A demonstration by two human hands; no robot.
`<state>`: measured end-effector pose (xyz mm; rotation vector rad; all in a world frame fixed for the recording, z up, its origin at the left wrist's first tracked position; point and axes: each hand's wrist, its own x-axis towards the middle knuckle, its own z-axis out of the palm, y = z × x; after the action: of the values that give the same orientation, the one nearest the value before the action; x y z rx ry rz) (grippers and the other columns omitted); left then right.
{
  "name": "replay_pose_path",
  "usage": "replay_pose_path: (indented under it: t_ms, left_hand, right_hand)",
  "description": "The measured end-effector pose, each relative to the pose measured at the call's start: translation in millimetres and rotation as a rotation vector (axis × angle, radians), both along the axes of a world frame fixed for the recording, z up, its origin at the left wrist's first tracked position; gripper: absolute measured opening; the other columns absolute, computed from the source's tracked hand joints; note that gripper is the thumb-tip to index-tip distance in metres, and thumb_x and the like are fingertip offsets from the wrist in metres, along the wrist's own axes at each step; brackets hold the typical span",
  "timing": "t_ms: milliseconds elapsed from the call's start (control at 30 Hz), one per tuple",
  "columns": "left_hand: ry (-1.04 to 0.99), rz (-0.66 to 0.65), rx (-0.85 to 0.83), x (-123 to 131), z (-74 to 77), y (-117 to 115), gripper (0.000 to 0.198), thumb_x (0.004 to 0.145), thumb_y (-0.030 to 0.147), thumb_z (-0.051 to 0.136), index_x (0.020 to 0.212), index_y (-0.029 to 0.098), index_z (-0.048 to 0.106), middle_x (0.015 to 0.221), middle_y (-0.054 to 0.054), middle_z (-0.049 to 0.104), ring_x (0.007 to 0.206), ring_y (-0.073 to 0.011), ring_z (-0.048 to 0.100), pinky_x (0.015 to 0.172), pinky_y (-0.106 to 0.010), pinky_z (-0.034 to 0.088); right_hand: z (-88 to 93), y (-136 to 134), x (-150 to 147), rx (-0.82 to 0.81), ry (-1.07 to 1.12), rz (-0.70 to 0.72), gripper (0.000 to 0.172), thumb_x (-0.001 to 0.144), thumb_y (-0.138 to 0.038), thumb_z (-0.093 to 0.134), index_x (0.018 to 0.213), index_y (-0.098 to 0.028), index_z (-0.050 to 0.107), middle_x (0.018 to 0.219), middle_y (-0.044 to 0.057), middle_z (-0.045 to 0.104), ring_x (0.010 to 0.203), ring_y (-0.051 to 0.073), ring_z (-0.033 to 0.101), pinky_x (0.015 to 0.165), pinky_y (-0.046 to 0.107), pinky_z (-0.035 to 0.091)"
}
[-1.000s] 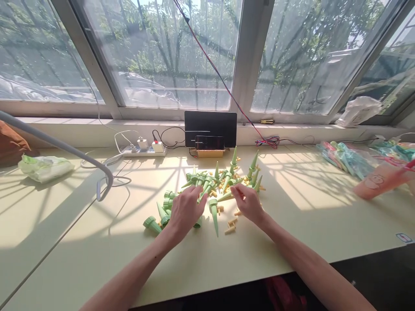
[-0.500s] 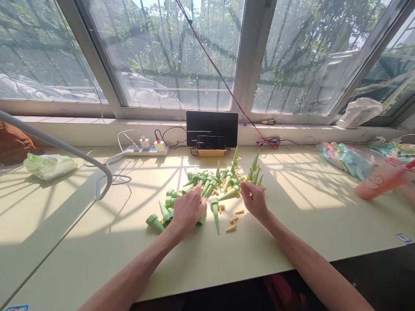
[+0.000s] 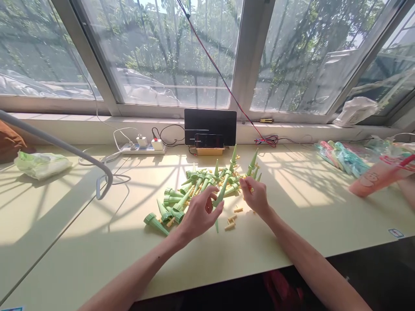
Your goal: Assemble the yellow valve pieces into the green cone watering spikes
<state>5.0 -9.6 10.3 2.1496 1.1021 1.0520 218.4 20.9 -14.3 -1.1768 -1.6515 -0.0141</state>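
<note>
Basically, L hand (image 3: 199, 217) is angled inward, thumb + fingers pinching a green spike (image 3: 221, 195) nr its wide end, tip up & away. R hand (image 3: 256, 196) is close by, fingers curled tight; can't tell what's inside. Tan pegs (image 3: 230, 226) lie btwn the forearms; other green spikes (image 3: 183, 201) are piled just past the hands. Far R of R hand: pink cup (image 3: 369, 179) w/ cartoon print, table sticker (image 3: 396, 233), text too small.

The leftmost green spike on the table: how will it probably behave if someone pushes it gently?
The leftmost green spike would probably roll in a curve rather than straight, because its round, wide end narrows to a slim tip. It also looks stiff: its sides run straight, without any visible sag or bend.
</note>
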Motion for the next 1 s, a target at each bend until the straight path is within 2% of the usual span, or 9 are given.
replay_pose_path:
  t_ms: [100, 167, 233, 367, 467, 600, 767, 1000]
  left_hand:
    - [-0.168, -0.104, -0.233, 5.2, -0.1, -6.1, 0.032, 0.088, 0.036, 0.058, 0.114, 0.021, 0.049, 0.085, -0.002, 0.062, 0.059, -0.0105, 0.057, 0.055, -0.023, 0.047]
    - [-0.295, -0.143, -0.381, 7.3, 0.6, -6.9, 0.035, 0.088, 0.04, 0.058, 0.116, 0.021, 0.048, 0.086, -0.003, 0.061, 0.063, -0.0123, 0.06, 0.053, -0.023, 0.048]
    - [-0.408, -0.165, -0.493, 8.2, 1.6, -5.7, 0.037, 0.088, 0.043, 0.058, 0.115, 0.02, 0.048, 0.083, -0.002, 0.06, 0.059, -0.0118, 0.058, 0.048, -0.022, 0.046]
    - [-0.555, -0.165, -0.596, 7.5, 4.0, -2.1, 0.039, 0.088, 0.045, 0.059, 0.114, 0.018, 0.048, 0.086, -0.004, 0.062, 0.051, -0.0096, 0.055, 0.044, -0.022, 0.043]
    - [-0.611, -0.16, -0.642, 6.6, 5.1, -1.4, 0.039, 0.088, 0.044, 0.059, 0.115, 0.018, 0.049, 0.094, -0.007, 0.064, 0.048, -0.007, 0.051, 0.043, -0.022, 0.04]
    - [-0.673, -0.173, -0.711, 6.4, 5.7, -1.6, 0.044, 0.086, 0.047, 0.062, 0.116, 0.017, 0.051, 0.097, -0.009, 0.065, 0.05, -0.0077, 0.051, 0.044, -0.022, 0.04]
    - [-0.738, -0.199, -0.78, 6.4, 5.1, -0.1, 0.046, 0.083, 0.046, 0.066, 0.117, 0.017, 0.052, 0.097, -0.01, 0.067, 0.052, -0.0084, 0.051, 0.045, -0.022, 0.04]
    - [-0.804, -0.216, -0.826, 5.1, 4.8, 2.2, 0.039, 0.085, 0.039, 0.064, 0.116, 0.017, 0.053, 0.098, -0.009, 0.065, 0.056, -0.0095, 0.053, 0.045, -0.023, 0.04]
  right_hand:
    - [2.1, -0.1, 0.3, -0.057, -0.05, 0.044, 0.033, 0.095, -0.034, 0.047, 0.066, -0.02, 0.051, 0.053, -0.003, 0.045, 0.048, 0.01, 0.04, 0.051, 0.023, 0.034]
    - [5.2, -0.4, 2.9, -0.127, -0.137, 0.121, 0.03, 0.093, -0.032, 0.049, 0.066, -0.019, 0.054, 0.054, -0.003, 0.047, 0.049, 0.01, 0.04, 0.052, 0.023, 0.034]
    - [9.8, -1.8, 7.6, -0.232, -0.258, 0.222, 0.03, 0.091, -0.029, 0.052, 0.063, -0.018, 0.054, 0.053, -0.004, 0.046, 0.049, 0.01, 0.038, 0.052, 0.023, 0.032]
    - [21.5, -8.4, 18.2, -0.474, -0.428, 0.378, 0.02, 0.082, -0.026, 0.062, 0.065, -0.018, 0.061, 0.053, -0.005, 0.05, 0.049, 0.008, 0.042, 0.051, 0.022, 0.03]
    - [28.0, -12.4, 23.1, -0.57, -0.463, 0.46, 0.011, 0.076, -0.027, 0.07, 0.07, -0.018, 0.065, 0.053, -0.006, 0.05, 0.048, 0.007, 0.042, 0.049, 0.021, 0.029]
    - [28.3, -11.3, 27.0, -0.614, -0.46, 0.465, 0.009, 0.073, -0.024, 0.072, 0.07, -0.019, 0.065, 0.053, -0.007, 0.051, 0.048, 0.007, 0.041, 0.047, 0.021, 0.027]
    - [21.4, -7.3, 28.9, -0.64, -0.49, 0.425, 0.017, 0.073, -0.023, 0.07, 0.059, -0.019, 0.062, 0.051, -0.005, 0.053, 0.047, 0.008, 0.043, 0.046, 0.022, 0.026]
    - [16.4, -8.4, 19.9, -0.541, -0.542, 0.361, 0.022, 0.08, -0.024, 0.066, 0.06, -0.018, 0.059, 0.051, -0.003, 0.052, 0.047, 0.009, 0.04, 0.046, 0.023, 0.026]
